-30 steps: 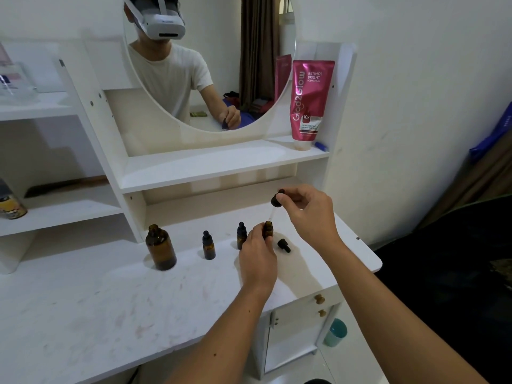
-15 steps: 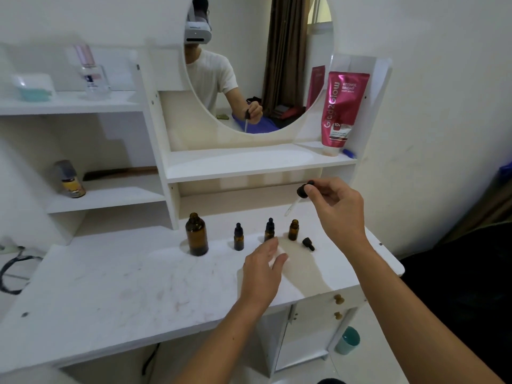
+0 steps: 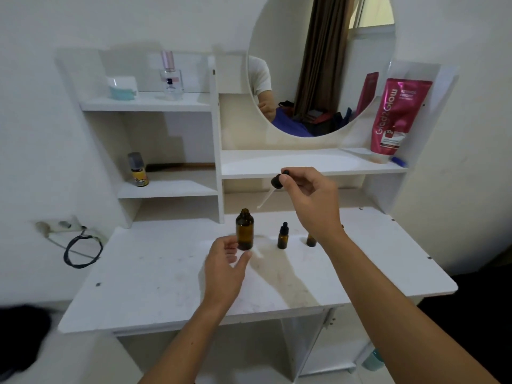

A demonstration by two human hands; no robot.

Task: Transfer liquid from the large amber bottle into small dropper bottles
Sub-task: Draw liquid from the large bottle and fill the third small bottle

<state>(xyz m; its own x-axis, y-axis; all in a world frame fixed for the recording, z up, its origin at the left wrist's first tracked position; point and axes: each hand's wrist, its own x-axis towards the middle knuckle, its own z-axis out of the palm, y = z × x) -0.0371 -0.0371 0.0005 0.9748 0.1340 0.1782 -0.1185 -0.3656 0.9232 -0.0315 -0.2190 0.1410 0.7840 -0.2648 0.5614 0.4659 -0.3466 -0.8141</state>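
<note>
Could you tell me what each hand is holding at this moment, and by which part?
Right hand pinches the dropper by its black bulb; left hand holds nothing.

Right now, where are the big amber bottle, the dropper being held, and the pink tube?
big amber bottle (image 3: 244, 230), head view, on its glass body.
dropper (image 3: 277, 180), head view, on its black rubber bulb.
pink tube (image 3: 394, 117), head view, on its printed front.

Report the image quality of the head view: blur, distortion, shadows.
Head view: wide-angle bending bows the shelves and table edges; left hand slightly motion-blurred beside the large amber bottle; right hand with dropper sharper; soft arm shadows on the tabletop; bottom-left corner smeared.
</note>
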